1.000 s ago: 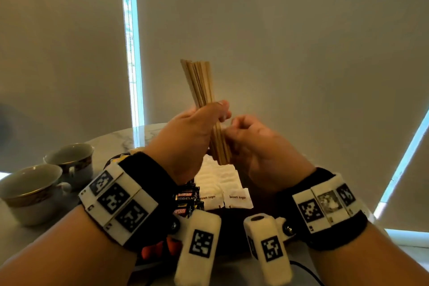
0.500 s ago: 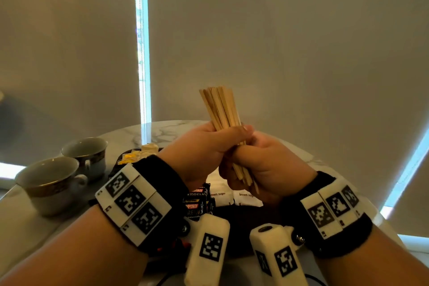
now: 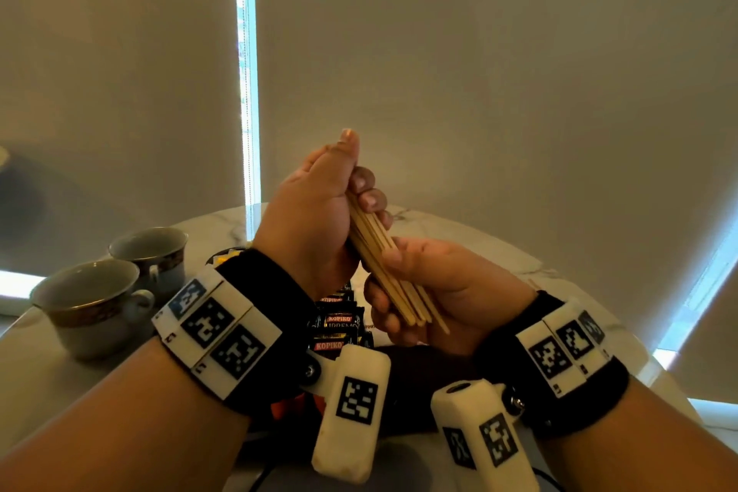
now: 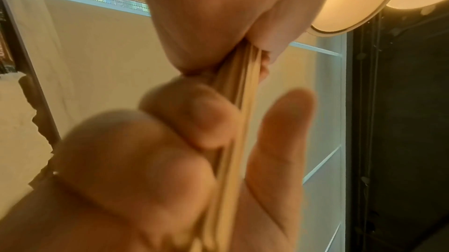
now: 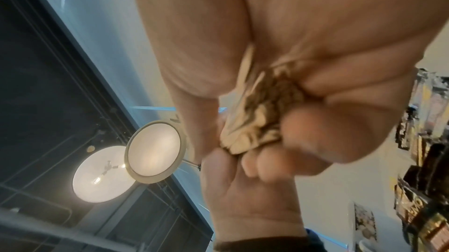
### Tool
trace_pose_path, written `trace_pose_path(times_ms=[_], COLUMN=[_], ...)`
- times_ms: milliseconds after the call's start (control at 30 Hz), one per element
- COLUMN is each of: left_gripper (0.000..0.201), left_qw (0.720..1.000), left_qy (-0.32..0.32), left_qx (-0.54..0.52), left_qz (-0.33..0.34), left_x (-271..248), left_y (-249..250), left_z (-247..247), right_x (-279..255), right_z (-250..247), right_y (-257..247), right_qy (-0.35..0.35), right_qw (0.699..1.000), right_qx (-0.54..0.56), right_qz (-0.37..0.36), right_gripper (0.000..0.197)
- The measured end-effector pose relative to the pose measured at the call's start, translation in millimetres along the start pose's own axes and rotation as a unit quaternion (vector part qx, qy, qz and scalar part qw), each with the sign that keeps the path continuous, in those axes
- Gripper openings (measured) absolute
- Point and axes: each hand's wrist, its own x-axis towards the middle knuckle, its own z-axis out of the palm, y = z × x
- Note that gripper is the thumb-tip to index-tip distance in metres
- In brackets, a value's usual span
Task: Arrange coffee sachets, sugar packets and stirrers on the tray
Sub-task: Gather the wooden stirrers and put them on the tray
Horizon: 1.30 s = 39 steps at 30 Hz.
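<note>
Marble table point(image 3: 459, 248); both hands grip flat wooden stirrers point(image 3: 385, 268).

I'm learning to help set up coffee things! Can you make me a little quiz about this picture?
1. True or false: both hands grip the wooden stirrers.
2. How many cups stand on the table?
3. The stirrers are: A) on the tray B) held above it C) in a cup.

Key: 1. True: the left hand and right hand both hold them. 2. Two. 3. B.
</note>
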Motion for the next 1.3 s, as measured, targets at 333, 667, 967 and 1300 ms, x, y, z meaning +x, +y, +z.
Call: trace_pose_path(times_ms=[333,667,967,1300], left_gripper=[0.031,0.016,0.025,0.021], left_qw=[0.960,0.957,0.966,0.999], left_qy=[-0.012,-0.031,-0.012,-0.017], left_qx=[0.161,0.208,0.205,0.030], left_qz=[0.230,0.200,0.157,0.033], left_x=[-4.4,-6.5,-6.5,-3.7], left_y=[15.3,7.9,14.3,17.0], left_z=[0.1,4.1,3.1,-3.2], right_x=[12.8,14.7,5.2,-4.0], right_z=[2.1,8.6,7.0,-1.8], right_y=[-7.4,-0.4,1.1,-9.7], right_qy=[0.134,0.150,0.022,0.073], right_qw=[0.956,0.967,0.999,0.980], right_qx=[0.257,0.199,0.041,-0.183], right_qz=[0.047,0.050,0.024,-0.033], right_gripper=[0.102,0.097,0.047,0.048])
